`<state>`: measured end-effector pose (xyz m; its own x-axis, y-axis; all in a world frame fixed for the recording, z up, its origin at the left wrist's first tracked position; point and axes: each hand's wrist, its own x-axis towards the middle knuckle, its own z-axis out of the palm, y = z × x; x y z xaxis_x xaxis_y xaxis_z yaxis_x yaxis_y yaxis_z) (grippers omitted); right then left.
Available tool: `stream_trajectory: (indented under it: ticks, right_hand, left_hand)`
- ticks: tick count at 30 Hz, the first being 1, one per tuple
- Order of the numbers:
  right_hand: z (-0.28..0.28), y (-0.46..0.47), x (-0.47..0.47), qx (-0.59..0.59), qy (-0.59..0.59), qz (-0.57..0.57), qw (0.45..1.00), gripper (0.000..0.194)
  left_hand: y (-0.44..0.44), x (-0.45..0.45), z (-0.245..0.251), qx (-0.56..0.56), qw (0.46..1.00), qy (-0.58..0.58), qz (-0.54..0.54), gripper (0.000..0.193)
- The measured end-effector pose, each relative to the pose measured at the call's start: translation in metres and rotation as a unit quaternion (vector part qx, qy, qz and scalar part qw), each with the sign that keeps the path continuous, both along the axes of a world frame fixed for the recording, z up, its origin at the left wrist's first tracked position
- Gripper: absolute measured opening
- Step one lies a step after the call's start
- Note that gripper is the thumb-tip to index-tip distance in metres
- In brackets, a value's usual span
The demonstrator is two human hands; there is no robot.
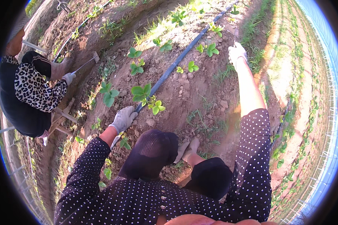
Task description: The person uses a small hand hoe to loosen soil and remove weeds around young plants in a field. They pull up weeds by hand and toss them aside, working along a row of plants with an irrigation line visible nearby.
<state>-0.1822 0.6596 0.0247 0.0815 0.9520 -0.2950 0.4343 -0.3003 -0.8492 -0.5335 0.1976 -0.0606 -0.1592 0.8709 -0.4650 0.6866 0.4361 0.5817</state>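
Observation:
My left hand (123,119), in a pale work glove, is closed over a black irrigation hose (171,67) that runs along the soil bed. Strawberry-like seedlings (141,93) with green leaves grow right beside it. On the far right side of the bed, my outstretched right hand (237,53), also gloved, grips a small hand tool (236,34) with a slim shaft. The tool's far end is near the soil and hard to make out. Between my hands, more young plants (211,50) stand along the hose.
To the left, another person (31,87) sits low, a gloved hand holding a small hoe (95,56). Grass (253,36) lines the furrow at right. Further planted rows (298,112) stretch towards plastic sheeting (333,50). My knees (155,152) and bare feet (190,149) are close below.

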Motion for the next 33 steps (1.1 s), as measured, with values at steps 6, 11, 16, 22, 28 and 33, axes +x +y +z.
stream_trajectory:
  ticks: [6, 11, 16, 22, 28, 33]
  right_hand:
    - [-0.049, 0.087, -0.011, 0.040, -0.161, 0.053, 0.985, 0.055]
    - [-0.080, 0.135, -0.016, 0.087, -0.229, 0.072, 0.967, 0.057]
    - [-0.110, 0.168, -0.031, 0.076, -0.261, 0.089, 0.958, 0.055]
    - [-0.139, 0.175, -0.033, 0.039, -0.178, 0.081, 0.980, 0.051]
    - [-0.116, 0.155, -0.046, 0.055, -0.191, 0.144, 0.969, 0.046]
    - [-0.104, 0.127, -0.071, 0.004, -0.191, 0.144, 0.971, 0.040]
  left_hand:
    - [0.003, 0.002, 0.003, 0.030, 0.999, 0.029, -0.010, 0.018]
    - [0.006, 0.003, 0.008, 0.021, 1.000, 0.012, -0.002, 0.016]
    - [0.000, -0.006, 0.007, 0.024, 0.997, -0.063, 0.033, 0.017]
    - [-0.006, -0.013, 0.012, -0.021, 0.977, -0.185, 0.100, 0.033]
    - [-0.015, -0.004, 0.041, 0.047, 0.985, -0.166, 0.029, 0.040]
    - [-0.019, 0.002, 0.051, 0.053, 0.984, -0.165, 0.027, 0.054]
